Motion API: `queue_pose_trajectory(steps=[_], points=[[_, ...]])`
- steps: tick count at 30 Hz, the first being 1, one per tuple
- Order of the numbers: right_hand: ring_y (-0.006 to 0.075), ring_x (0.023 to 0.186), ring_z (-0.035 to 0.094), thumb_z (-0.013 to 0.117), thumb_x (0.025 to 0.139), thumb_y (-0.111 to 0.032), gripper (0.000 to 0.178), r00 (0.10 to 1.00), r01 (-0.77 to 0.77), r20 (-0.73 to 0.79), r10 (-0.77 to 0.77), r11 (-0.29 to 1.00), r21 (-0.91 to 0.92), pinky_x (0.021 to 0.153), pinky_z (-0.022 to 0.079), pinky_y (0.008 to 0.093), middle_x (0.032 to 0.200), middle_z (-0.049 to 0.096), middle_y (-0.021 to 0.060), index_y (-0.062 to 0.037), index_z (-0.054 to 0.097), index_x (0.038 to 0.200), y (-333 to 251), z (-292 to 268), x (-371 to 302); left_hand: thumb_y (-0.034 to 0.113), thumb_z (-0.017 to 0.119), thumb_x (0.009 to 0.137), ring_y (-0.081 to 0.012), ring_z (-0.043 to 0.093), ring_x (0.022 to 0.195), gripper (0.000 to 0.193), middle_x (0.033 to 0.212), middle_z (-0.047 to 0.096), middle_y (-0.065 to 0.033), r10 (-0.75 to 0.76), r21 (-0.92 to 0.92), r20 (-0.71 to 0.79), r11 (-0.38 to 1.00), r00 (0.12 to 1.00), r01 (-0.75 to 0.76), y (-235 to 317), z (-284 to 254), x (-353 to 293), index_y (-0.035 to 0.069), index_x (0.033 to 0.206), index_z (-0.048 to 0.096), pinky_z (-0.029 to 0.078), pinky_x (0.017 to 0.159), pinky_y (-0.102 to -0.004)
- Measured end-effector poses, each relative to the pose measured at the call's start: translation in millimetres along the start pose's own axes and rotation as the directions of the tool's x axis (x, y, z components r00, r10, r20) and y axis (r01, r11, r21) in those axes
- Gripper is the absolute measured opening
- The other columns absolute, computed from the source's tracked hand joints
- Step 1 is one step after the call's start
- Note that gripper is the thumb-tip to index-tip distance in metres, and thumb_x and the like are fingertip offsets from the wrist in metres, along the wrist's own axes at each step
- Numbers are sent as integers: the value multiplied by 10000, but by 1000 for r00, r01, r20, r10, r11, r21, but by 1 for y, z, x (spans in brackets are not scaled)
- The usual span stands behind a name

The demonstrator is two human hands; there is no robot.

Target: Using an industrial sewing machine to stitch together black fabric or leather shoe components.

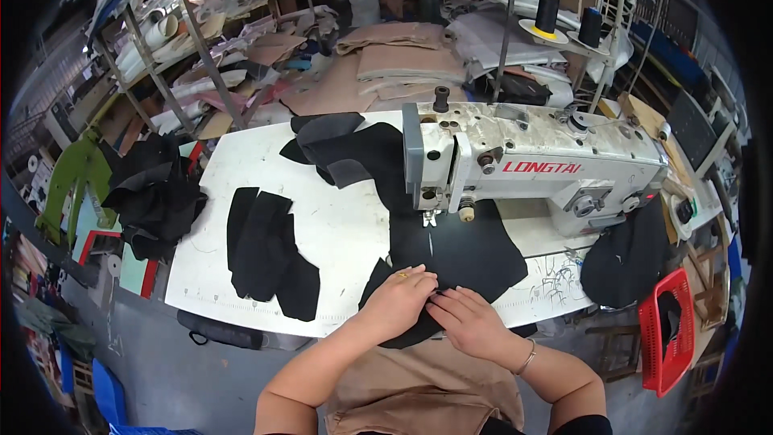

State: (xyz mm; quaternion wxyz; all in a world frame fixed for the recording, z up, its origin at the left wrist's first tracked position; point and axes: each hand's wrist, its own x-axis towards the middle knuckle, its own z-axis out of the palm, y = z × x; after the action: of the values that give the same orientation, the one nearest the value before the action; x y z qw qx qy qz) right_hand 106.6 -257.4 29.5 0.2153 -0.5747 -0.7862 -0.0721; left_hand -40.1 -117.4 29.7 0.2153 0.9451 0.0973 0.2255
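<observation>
My left hand (400,300), with a ring on one finger, pinches the near edge of a large black fabric piece (475,246). Close beside it my right hand (469,321), bracelet at the wrist, has its fingers closed on the same fabric; the fingertips of both hands nearly meet. This cloth lies under the presser foot (430,217) of a white sewing machine (531,153), and a short pale line runs on it just in front of the foot. Part of the cloth hangs over the table's near edge.
Cut black pieces (270,250) lie left on the white table (201,274), and more fabric (342,145) lies behind. A dark heap (153,193) sits beside a green machine (76,181). At right are a red basket (668,330), loose threads (555,278) and a thread cone (547,14).
</observation>
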Motion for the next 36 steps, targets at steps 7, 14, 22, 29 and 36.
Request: queue_pose_trajectory(steps=[7,14,22,29,36], points=[[252,1103,560,560,760,-105,363,1000,6,-28,-7,1000,-23,990,419,407,1166,599,104,-65,609,1118,2,8,11,-10,591,805,-323,588,1109,204,1089,645,-149,8,-54,-6,999,1000,-9,-11,-9,11,-11,1008,594,469,953,-397],[250,1094,567,550,780,-99,334,1000,1,-28,-1,1000,-25,981,423,407,1151,600,96,-65,605,1107,2,9,11,-28,578,768,-356,609,1029,242,999,638,-188,103,-84,-1,991,995,-103,-17,-13,14,-47,1009,571,480,930,-405],[228,1083,569,558,781,-115,322,999,4,-42,-6,999,-48,972,420,395,1138,608,86,-66,608,1096,9,7,16,22,580,849,-309,566,1142,162,1129,632,-143,30,-87,86,996,996,-23,-22,-12,20,-4,1008,601,462,952,-395],[237,1116,563,556,789,-119,292,999,-1,-46,-3,996,-88,982,414,399,1140,611,89,-59,608,1069,17,11,18,32,569,864,-306,588,1102,188,1118,641,-133,22,-82,85,997,996,-15,-31,-15,30,7,1047,605,483,921,-378],[251,1149,553,536,815,-125,273,999,31,10,-30,990,-135,987,409,415,1167,607,101,-43,604,1066,21,-1,9,81,569,884,-316,617,1030,173,1129,645,-139,-124,-315,95,937,988,148,-35,-30,27,25,1039,624,505,876,-381]])
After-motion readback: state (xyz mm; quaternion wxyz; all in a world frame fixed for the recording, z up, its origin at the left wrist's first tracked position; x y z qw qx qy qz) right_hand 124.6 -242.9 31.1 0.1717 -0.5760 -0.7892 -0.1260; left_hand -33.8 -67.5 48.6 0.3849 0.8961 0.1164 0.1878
